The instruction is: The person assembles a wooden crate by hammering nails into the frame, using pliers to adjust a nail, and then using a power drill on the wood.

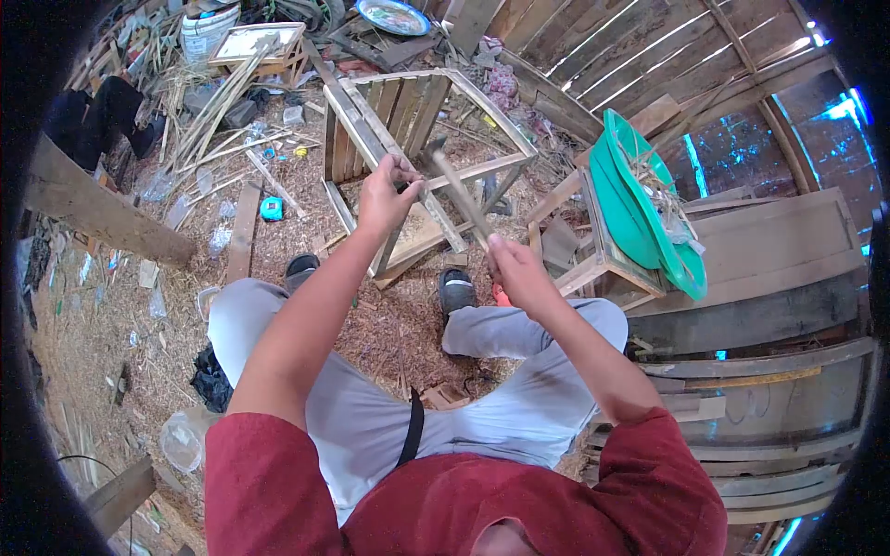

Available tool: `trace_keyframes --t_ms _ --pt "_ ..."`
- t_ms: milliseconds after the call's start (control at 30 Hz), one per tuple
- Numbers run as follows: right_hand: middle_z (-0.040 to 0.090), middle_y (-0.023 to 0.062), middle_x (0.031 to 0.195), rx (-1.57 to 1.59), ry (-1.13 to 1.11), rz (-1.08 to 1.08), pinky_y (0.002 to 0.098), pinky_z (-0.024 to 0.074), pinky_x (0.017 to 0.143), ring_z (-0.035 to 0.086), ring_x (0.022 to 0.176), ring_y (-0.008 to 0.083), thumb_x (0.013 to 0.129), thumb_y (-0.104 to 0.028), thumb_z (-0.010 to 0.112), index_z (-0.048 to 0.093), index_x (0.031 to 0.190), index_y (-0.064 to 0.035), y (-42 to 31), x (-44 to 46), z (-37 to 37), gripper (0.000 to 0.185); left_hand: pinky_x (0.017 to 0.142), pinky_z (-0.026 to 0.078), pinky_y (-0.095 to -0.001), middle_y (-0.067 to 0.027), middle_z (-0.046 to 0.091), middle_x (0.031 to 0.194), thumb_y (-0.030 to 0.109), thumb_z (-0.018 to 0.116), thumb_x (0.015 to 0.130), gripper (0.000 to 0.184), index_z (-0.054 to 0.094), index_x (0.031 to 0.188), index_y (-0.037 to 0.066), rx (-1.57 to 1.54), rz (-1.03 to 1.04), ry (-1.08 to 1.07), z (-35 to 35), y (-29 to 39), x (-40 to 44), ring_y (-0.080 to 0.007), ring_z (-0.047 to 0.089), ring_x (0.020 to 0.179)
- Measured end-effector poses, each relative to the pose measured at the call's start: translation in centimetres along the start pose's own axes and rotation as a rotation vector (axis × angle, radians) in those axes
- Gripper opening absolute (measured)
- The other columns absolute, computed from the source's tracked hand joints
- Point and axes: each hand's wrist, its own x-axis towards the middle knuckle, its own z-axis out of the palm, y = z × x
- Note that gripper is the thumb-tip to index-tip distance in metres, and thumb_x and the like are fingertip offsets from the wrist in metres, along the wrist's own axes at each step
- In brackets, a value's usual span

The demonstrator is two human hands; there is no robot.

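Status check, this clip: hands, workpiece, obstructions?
Right hand gripping hammer. Left hand at wooden frame, exact hold unclear. Frame rests on littered floor. Left hand and hammer hide parts of it.

One left hand [384, 196], one right hand [521, 274], one hammer [461, 197], one slatted wooden frame [431, 104], two dark shoes [457, 293], two red sleeves [264, 486], one white bucket [202, 37], one blue-rimmed bowl [393, 18].

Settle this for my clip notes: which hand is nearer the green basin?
Right. The right hand, gripping the hammer, is left of the green basin in the picture; the left hand is farther left, by the wooden frame.
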Motion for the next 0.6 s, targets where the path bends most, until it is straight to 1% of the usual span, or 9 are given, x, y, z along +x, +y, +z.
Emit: trace_keyframes --t_ms 100,233,300,400,500,600 --pt "0.041 -0.0050 0.067 -0.055 0.156 -0.121 0.0268 0.0346 0.055 0.039 0.059 0.0075 0.108 -0.041 0.045 0.051 0.080 -0.0090 -3.3 -1.8 0.9 0.043 0.083 0.053 -0.0363 -0.0130 0.076 0.093 0.009 0.078 0.083 0.034 0.052 0.105 0.003 -0.047 -0.014 -0.006 0.2 -0.2 -0.2 -0.0247 0.073 0.093" --pt "0.041 -0.0044 0.066 -0.053 0.044 0.016 0.0271 0.0347 0.054 0.039 0.058 0.0077 0.108 -0.040 0.045 0.050 0.079 -0.0088 -1.3 -0.9 0.3 0.043 0.082 0.054 -0.0365 -0.0141 0.076 0.094 0.009 0.078 0.083 0.035 0.053 0.106 0.002 0.001 0.006 -0.011 0.0 0.2 -0.2 -0.0267 0.074 0.092" --pt "0.041 -0.0041 0.066 -0.046 -0.004 0.086 0.0267 0.0348 0.054 0.039 0.059 0.0076 0.108 -0.040 0.045 0.050 0.079 -0.0087 -1.5 -1.2 0.4 0.043 0.081 0.054 -0.0367 -0.0144 0.076 0.094 0.009 0.078 0.082 0.036 0.053 0.106 0.002 0.021 0.026 -0.007 0.0 0.1 -0.1 -0.0273 0.074 0.092" --pt "0.042 -0.0041 0.066 0.026 0.098 0.015 0.0269 0.0344 0.054 0.038 0.058 0.0073 0.108 -0.041 0.045 0.050 0.078 -0.0093 -3.3 -2.0 1.1 0.044 0.080 0.054 -0.0371 -0.0143 0.075 0.094 0.009 0.078 0.082 0.036 0.053 0.107 0.002 0.033 0.043 0.000 0.1 0.0 -0.5 -0.0283 0.074 0.092" --pt "0.049 -0.0017 0.065 -0.033 0.136 -0.096 0.0305 0.0401 0.056 0.046 0.059 0.0093 0.108 -0.041 0.046 0.055 0.081 -0.0039 -2.3 -1.4 0.8 0.047 0.080 0.054 -0.0377 -0.0141 0.075 0.095 0.009 0.077 0.082 0.037 0.052 0.108 0.002 0.018 0.053 -0.009 0.2 -0.1 -0.3 -0.0301 0.073 0.092" --pt "0.049 -0.0009 0.066 -0.122 -0.005 0.169 0.0308 0.0408 0.058 0.046 0.061 0.0099 0.108 -0.041 0.044 0.056 0.083 -0.0032 -1.9 -0.6 -0.1 0.047 0.079 0.054 -0.0383 -0.0141 0.075 0.095 0.009 0.077 0.082 0.038 0.051 0.108 0.003 0.031 0.082 0.000 0.3 -0.1 -0.3 -0.0318 0.073 0.092"
